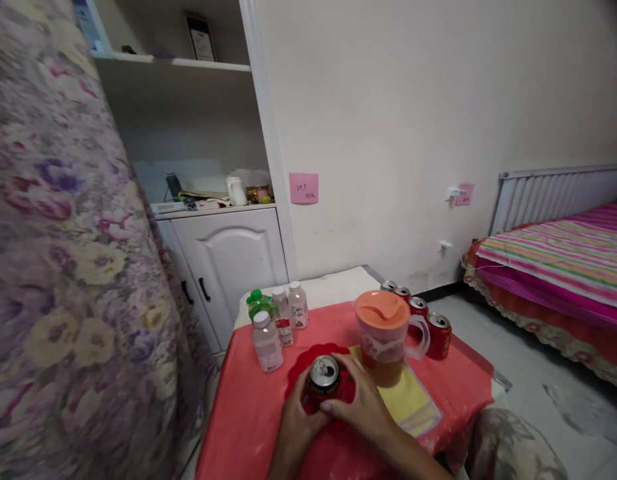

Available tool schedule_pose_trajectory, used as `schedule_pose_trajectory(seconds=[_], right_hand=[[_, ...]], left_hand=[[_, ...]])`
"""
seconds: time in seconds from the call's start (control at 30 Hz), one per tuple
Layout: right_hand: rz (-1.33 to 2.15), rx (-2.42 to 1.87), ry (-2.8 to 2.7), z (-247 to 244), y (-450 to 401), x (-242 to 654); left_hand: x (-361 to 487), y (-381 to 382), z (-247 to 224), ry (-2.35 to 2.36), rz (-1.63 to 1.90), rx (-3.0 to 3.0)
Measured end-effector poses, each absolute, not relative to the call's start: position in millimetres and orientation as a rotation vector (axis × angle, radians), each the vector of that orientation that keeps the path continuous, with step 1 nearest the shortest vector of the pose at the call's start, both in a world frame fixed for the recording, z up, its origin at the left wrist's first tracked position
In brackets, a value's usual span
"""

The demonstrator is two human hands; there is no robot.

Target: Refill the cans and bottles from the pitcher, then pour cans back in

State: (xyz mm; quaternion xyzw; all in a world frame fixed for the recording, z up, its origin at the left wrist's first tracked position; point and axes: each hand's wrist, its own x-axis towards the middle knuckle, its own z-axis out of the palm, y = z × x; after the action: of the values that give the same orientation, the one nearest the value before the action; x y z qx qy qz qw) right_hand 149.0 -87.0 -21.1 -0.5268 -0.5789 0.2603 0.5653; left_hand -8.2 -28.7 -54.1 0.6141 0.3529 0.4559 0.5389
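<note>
An opened drink can (324, 373) with a silver top and dark red body stands upright between my two hands, over a red scalloped mat (301, 367). My left hand (302, 415) wraps the can's left side. From the right, my right hand (357, 397) curves round it, thumb across the front and fingers behind. Just right of my hands is a clear pitcher (385, 333) with an orange lid (382, 309), on a yellow cloth (413, 400). It has pale liquid at the bottom.
Several bottles, including a clear one (268, 343) and a green one (259, 303), stand at the table's left. Several cans, the nearest a red one (439, 337), line the right side. A floral curtain (78, 267) hangs left; a bed (563, 247) stands right.
</note>
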Motion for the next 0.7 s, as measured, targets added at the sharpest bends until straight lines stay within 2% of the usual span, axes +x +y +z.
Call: schedule_pose_trajectory(seconds=[0.33,0.7], right_hand=[[0.577,-1.320,-1.581,-4,-84,157],[0.539,-1.361,-1.501,3,-102,149]], left_hand=[[-5,-34,-52,0.786,1.095,1.466],[-9,-33,-46,0.828,1.049,1.651]])
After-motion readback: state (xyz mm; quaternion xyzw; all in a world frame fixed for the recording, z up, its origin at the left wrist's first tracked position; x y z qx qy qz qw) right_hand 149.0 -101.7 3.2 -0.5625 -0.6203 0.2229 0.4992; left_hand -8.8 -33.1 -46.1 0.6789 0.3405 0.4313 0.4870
